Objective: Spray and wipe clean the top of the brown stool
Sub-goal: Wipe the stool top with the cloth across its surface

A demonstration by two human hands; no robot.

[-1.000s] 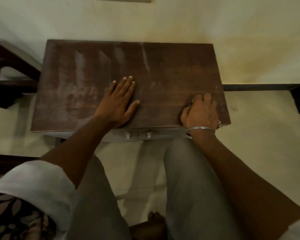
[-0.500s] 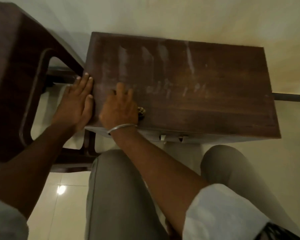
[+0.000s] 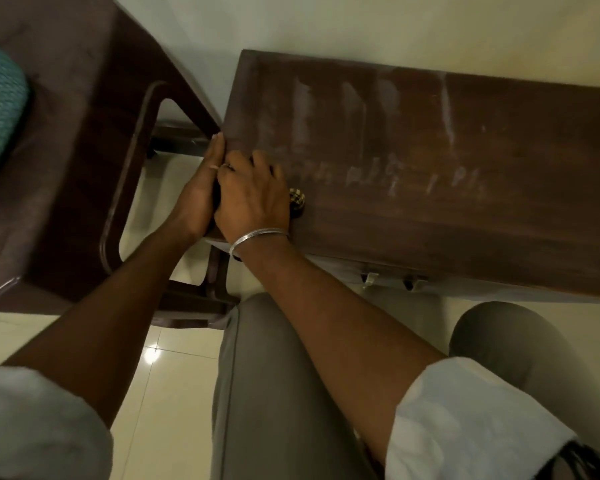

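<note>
Head view: stool [image 3: 430, 216] right of chair [image 3: 66, 168], top streaked. Your left hand [image 3: 200, 192] flat, fingers straight, against stool's left edge. Right hand [image 3: 253, 199] curled over patterned wad [image 3: 298, 199], likely cloth. Press evenly; overlap strokes across streaks.

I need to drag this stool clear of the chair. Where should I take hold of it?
Probably the stool top's near long edge, from the front: the flat slab seems to overhang its frame there, giving fingers a lip. The left end sits close beside the chair.
</note>
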